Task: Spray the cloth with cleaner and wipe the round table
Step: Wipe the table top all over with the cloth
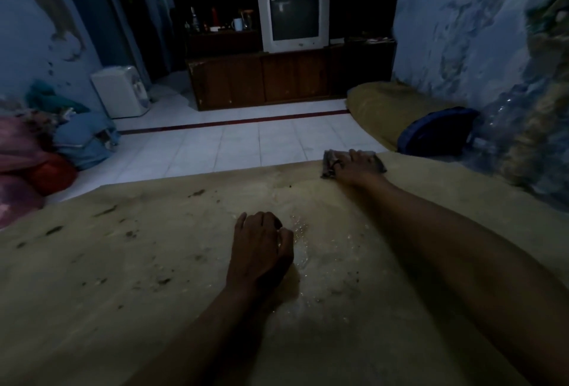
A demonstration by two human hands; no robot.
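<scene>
Head view looks down over a tan table point(123, 262) in a dim room, its top marked with dark smudges and crumbs on the left side. Near the middle a wet patch point(303, 250) glistens with small bubbles.

The person's right hand point(357, 167) reaches out to the far edge of the table and lies flat on a dark folded cloth point(329, 167), fingers spread and fairly straight, pressing it down against the surface; a dark ring sits on one finger. The cloth lies right at the table's far rim, well apart from the wet patch.

The left hand point(261, 250) rests on the table just beside the wet patch, its fingers curled under into a loose fist. I see nothing held in it, though the light is poor and the fingertips are tucked out of sight.

Beyond the table lies a white tiled floor point(234, 145) with a dark red strip across it. An old grey television point(294, 17) stands on a dark wooden cabinet point(261, 80) against the far wall. A white appliance point(120, 91) sits on the floor at the left, near a heap of clothes and bundles point(46, 151). At right, a blue bag point(437, 133) leans on a brownish cushion point(388, 105) beside the peeling blue wall.
</scene>
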